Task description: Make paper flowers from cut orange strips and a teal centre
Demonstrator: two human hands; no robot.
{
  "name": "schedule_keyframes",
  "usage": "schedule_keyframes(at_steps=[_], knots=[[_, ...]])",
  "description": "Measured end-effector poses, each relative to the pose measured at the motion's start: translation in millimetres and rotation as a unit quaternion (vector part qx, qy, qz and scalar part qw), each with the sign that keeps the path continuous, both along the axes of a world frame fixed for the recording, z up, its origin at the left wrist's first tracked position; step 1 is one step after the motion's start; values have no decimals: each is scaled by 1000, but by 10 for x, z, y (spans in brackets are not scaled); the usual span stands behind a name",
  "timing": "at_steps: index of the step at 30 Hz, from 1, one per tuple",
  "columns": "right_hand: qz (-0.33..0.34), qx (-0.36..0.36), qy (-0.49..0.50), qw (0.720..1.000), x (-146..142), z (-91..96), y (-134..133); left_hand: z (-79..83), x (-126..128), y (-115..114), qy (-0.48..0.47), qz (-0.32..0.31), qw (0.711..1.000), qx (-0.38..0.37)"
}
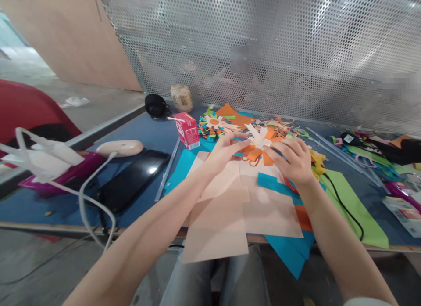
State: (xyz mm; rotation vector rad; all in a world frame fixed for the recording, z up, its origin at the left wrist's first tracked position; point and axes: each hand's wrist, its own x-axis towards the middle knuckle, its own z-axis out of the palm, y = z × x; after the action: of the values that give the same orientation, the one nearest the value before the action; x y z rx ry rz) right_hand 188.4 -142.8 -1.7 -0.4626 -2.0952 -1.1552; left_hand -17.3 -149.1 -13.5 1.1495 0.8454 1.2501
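Between my two hands is a paper flower [261,142] with orange and pale strips as petals, raised above the sheets. My left hand [226,151] pinches it from the left side. On the other side, the fingers of my right hand [294,158] close on its right-hand petals. Pale paper sheets [219,229] lie below, overlapping blue paper [289,251] at the table's front edge. A red curved handle [291,185] shows partly under my right hand. Just beyond that hand sits a yellow glue gun [317,162] with a black cord, partly hidden.
Finished-looking paper flowers [213,122] and scraps [279,126] lie toward the mesh panel [263,42]. A pink drink carton [187,130] stands at left, near a black phone [134,178] and a power strip [66,172] with white cables. Green paper [358,209] lies at right.
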Motion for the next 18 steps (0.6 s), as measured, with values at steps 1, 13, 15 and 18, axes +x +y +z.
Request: schedule_keyframes(at_steps=[1, 13, 15, 18], knots=[[-2, 1, 0, 1000, -4, 1, -1, -4, -1, 2, 8, 1, 1000, -7], [-2, -8, -2, 1000, -17, 0, -18, -25, -7, -4, 5, -7, 1000, 15], [3, -21, 0, 1000, -14, -5, -20, -33, -9, -3, 6, -9, 1000, 24], [7, -21, -7, 1000, -14, 0, -26, -40, -15, 0, 7, -14, 999, 28]])
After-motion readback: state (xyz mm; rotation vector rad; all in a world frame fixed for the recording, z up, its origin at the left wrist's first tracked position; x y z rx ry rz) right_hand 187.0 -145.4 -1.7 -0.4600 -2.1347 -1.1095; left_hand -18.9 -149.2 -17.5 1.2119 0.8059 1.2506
